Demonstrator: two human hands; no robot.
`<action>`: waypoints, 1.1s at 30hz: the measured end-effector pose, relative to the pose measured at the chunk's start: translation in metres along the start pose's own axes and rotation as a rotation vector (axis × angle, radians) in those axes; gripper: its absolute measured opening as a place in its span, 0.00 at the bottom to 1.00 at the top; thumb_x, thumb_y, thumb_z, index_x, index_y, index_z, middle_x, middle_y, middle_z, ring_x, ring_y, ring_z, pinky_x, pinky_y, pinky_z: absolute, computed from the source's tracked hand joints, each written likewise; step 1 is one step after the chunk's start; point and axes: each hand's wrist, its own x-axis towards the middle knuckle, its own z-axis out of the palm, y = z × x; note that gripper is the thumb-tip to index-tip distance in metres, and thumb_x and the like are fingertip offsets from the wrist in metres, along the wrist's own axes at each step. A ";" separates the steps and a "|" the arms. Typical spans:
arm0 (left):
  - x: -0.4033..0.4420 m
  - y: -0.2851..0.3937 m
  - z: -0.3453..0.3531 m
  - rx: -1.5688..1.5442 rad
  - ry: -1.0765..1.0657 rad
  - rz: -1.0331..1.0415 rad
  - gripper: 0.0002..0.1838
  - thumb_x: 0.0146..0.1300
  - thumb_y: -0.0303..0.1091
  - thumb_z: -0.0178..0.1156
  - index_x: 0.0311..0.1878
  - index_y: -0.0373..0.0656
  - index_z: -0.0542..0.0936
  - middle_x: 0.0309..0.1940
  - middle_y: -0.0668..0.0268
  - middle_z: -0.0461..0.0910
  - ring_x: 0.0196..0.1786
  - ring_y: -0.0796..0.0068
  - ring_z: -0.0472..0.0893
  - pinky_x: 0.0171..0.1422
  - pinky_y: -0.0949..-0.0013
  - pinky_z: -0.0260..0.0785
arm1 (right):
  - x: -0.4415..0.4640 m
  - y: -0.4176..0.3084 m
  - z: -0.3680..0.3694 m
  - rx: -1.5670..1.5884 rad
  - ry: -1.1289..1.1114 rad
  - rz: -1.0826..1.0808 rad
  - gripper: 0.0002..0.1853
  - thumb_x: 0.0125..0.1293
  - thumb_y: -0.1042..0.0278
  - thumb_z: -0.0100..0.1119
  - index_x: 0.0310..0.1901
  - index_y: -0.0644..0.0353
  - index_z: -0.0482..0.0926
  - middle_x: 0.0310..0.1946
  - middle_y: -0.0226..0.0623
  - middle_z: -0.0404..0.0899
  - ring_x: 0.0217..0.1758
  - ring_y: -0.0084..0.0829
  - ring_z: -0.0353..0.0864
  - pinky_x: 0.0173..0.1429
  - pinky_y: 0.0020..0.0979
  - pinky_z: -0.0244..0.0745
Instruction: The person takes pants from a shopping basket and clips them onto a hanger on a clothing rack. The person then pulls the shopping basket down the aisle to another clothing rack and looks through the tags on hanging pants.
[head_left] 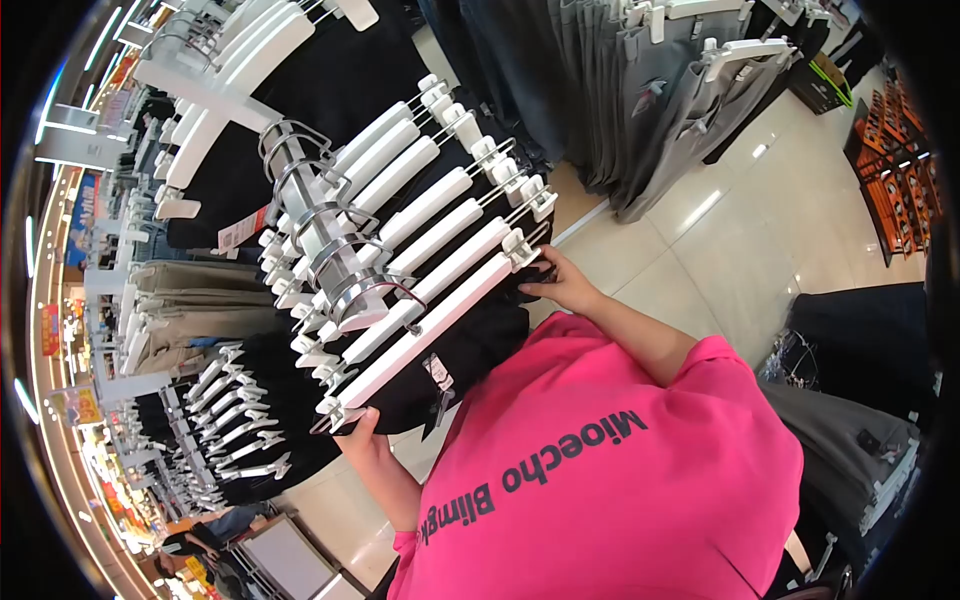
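Black trousers hang from the nearest white clip hanger, with a white paper tag dangling from the waist. My left hand grips the trousers at the hanger's left end; its thumb shows by the clip and the other fingers are hidden behind the cloth. At the other end, my right hand is closed on the trousers' edge just under the right clip. Several more white hangers with dark garments sit close behind, hooked over a chrome rail.
Grey trousers hang at the upper right, beige trousers at the left. Dark trousers on white hangers are at lower left. An orange-and-black rack stands on the tiled floor. A person is at bottom left.
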 end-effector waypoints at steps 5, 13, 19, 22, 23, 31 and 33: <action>-0.001 -0.004 -0.003 -0.021 -0.030 0.020 0.37 0.39 0.20 0.65 0.58 0.36 0.64 0.52 0.54 0.70 0.57 0.57 0.70 0.64 0.54 0.59 | -0.008 -0.002 -0.016 -0.180 -0.057 0.082 0.17 0.55 0.76 0.63 0.47 0.61 0.74 0.34 0.28 0.78 0.35 0.17 0.74 0.39 0.19 0.69; 0.011 -0.015 -0.009 0.079 0.068 0.072 0.36 0.34 0.18 0.70 0.53 0.36 0.68 0.45 0.60 0.74 0.50 0.66 0.74 0.56 0.65 0.65 | -0.038 -0.089 -0.052 -0.096 0.038 0.071 0.10 0.53 0.80 0.61 0.37 0.61 0.74 0.32 0.26 0.76 0.35 0.16 0.74 0.41 0.19 0.70; 0.019 -0.020 -0.008 0.226 -0.023 0.060 0.32 0.41 0.18 0.67 0.54 0.36 0.68 0.46 0.61 0.73 0.50 0.69 0.73 0.57 0.67 0.63 | -0.040 -0.126 -0.066 -0.114 -0.088 -0.066 0.10 0.50 0.86 0.54 0.31 0.60 0.70 0.37 0.33 0.75 0.42 0.25 0.75 0.47 0.25 0.70; 0.016 -0.025 0.006 0.226 0.015 0.057 0.30 0.43 0.18 0.67 0.53 0.36 0.68 0.45 0.62 0.73 0.47 0.70 0.75 0.55 0.67 0.66 | -0.040 -0.131 -0.066 -0.004 0.004 -0.069 0.11 0.49 0.87 0.52 0.31 0.60 0.68 0.34 0.36 0.75 0.41 0.28 0.75 0.47 0.28 0.69; 0.017 -0.027 0.008 0.230 0.037 0.045 0.30 0.43 0.18 0.67 0.53 0.36 0.68 0.45 0.62 0.73 0.47 0.70 0.75 0.54 0.68 0.66 | -0.039 -0.126 -0.069 0.017 0.008 -0.042 0.11 0.50 0.87 0.53 0.32 0.60 0.68 0.34 0.37 0.76 0.41 0.27 0.75 0.46 0.26 0.69; -0.011 -0.029 0.057 0.410 0.351 0.246 0.17 0.54 0.23 0.62 0.48 0.34 0.72 0.42 0.64 0.76 0.42 0.77 0.75 0.52 0.74 0.65 | -0.036 -0.125 -0.047 0.595 0.094 0.034 0.13 0.46 0.85 0.46 0.35 0.63 0.70 0.28 0.38 0.74 0.36 0.31 0.75 0.47 0.27 0.68; -0.032 -0.021 0.092 0.689 0.514 0.481 0.20 0.54 0.23 0.61 0.51 0.34 0.69 0.45 0.62 0.72 0.46 0.74 0.73 0.55 0.71 0.62 | -0.036 -0.130 -0.040 0.630 0.102 0.065 0.16 0.46 0.85 0.42 0.38 0.67 0.73 0.29 0.39 0.75 0.36 0.32 0.76 0.45 0.28 0.70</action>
